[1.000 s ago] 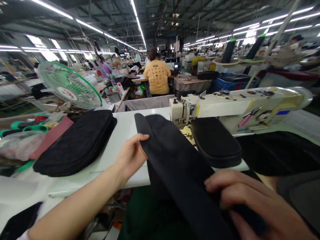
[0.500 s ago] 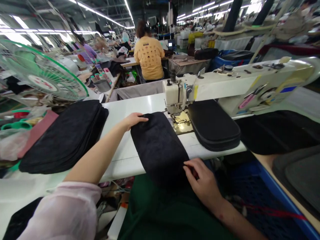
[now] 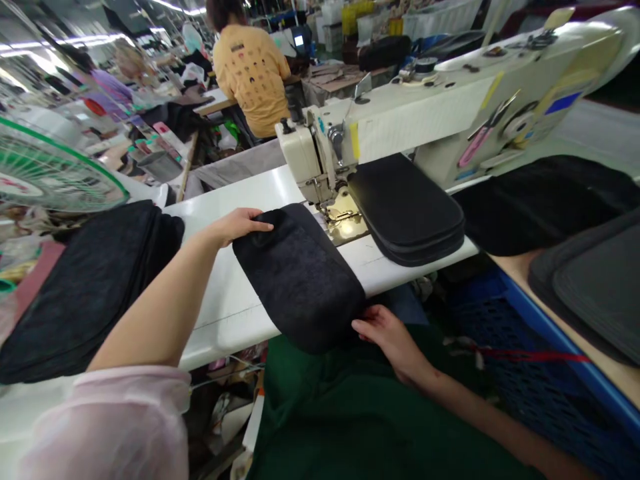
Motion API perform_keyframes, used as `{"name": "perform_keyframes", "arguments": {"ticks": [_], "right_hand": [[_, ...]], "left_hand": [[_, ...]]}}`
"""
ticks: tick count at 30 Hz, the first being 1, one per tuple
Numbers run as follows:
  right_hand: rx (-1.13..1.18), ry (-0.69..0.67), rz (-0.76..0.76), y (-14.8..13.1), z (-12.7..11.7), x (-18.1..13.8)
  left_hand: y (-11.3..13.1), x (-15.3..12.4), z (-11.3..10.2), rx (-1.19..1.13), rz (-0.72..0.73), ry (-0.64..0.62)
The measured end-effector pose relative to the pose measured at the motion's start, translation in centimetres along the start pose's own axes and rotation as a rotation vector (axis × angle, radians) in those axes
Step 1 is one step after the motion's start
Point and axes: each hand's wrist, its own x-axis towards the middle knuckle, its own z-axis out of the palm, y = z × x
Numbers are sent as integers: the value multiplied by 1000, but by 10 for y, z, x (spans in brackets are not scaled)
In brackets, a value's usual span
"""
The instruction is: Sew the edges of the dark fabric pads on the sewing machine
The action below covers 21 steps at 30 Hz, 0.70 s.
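A black fabric piece (image 3: 300,277) with rounded ends lies on the white sewing table (image 3: 240,300), its far end close to the needle of the cream sewing machine (image 3: 400,110). My left hand (image 3: 235,225) rests flat on the piece's far left corner, fingers stretched out. My right hand (image 3: 385,333) grips the near right edge of the piece where it hangs over the table's front edge, fingers curled on the cloth. A green apron (image 3: 350,413) covers my lap below.
A stack of black fabric pieces (image 3: 85,287) lies at the left, another stack (image 3: 407,210) under the machine arm, more dark pieces (image 3: 545,200) at the right. A green-rimmed fan (image 3: 45,170) stands far left. A person in a yellow shirt (image 3: 253,67) sits ahead, back turned.
The black piece went from held up in both hands to lying flat on the table by the needle. My left hand moved to its far corner, my right to its near edge.
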Motion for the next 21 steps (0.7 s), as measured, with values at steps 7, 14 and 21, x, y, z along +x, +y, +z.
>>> {"name": "perform_keyframes", "arguments": {"ticks": [7,14,21], "right_hand": [[151,4,46,0,5,-2],[159,88,-80,-8,3,-4],[150,75,-140,-8,5,-3]], "left_hand": [[-4,4,-2,340,326,137],[-1,15,-3,606,449,236],[13,13,-2,670,412,209]]}}
